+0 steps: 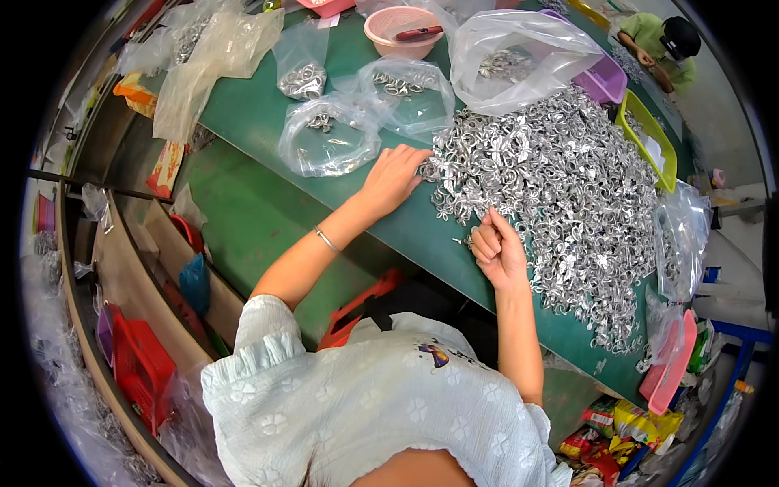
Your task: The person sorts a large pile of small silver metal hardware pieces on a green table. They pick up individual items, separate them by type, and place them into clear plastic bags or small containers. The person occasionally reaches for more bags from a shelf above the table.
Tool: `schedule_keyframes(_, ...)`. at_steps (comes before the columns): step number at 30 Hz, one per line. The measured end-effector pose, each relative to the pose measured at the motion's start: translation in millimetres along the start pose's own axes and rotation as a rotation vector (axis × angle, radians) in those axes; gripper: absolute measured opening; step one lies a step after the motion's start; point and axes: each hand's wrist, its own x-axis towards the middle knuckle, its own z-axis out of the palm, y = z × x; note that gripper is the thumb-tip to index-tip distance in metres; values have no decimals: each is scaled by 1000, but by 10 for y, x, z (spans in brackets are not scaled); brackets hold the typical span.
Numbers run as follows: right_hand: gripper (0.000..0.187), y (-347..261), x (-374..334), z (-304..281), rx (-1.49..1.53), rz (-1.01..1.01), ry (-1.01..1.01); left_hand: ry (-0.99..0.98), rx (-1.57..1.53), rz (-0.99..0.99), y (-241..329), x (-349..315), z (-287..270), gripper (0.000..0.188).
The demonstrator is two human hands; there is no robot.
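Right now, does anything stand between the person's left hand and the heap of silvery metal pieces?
Nothing visible does: the left hand is right at the left edge of the heap. A clear plastic bag lies beside the hand, not between.

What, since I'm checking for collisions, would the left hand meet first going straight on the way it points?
Likely the heap of silvery metal pieces, at its left edge; the left hand seems right beside it, contact unclear.
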Motion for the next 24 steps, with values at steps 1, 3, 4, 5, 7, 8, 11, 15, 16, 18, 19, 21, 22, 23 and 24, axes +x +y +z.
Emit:
schedule_keyframes(1, 27, 2, -4, 8, -6, -2, 20, -39, -6, -28, -14, 6, -5, 43)
schedule_keyframes(3, 27, 9, -10, 28, -16, -6, 59, -36, -17, 25, -17, 33, -18, 42)
schedule_keyframes(4, 27, 10, -11, 25, -15, -10, 61, -32, -21, 52, -21, 48, -30, 41)
schedule_keyframes(5, 26, 20, -15, 10, -13, -13, 62, -21, -26, 68, -28, 53, -32, 40)
schedule_keyframes(7, 25, 21, -23, -9, -1, -16, 53, -2, -39, 102, -42, 52, -18, 38)
schedule_keyframes(8, 25, 18, -25, -10, 8, -16, 65, 15, -48, 116, -46, 63, -18, 36)
schedule_keyframes(11, 25, 18, -31, -6, 27, -19, 94, 76, -102, 104, -44, 92, -23, 33)
schedule_keyframes(15, 22, 23, -54, 17, 18, -28, 101, 180, -167, 27, 5, 132, -26, 26)
schedule_keyframes(16, 21, 26, -62, 19, 14, -30, 102, 204, -166, 30, 24, 147, -35, 24)
schedule_keyframes(18, 20, 30, -68, 17, 20, -24, 98, 216, -126, 37, 93, 138, -84, 20)
schedule_keyframes(19, 20, 43, -70, 19, 23, -18, 95, 221, -104, 38, 113, 121, -104, 18)
schedule_keyframes(21, 19, 53, -73, 52, 5, -24, 122, 218, -80, 26, 92, 124, -94, 15)
schedule_keyframes(22, 20, 49, -72, 71, -6, -27, 135, 219, -68, 20, 83, 133, -90, 13)
schedule_keyframes(23, 20, 53, -75, 86, -15, -29, 138, 235, -106, 20, 87, 134, -93, 12)
schedule_keyframes(24, 20, 59, -81, 100, -23, -31, 141, 252, -143, 20, 99, 132, -103, 11)
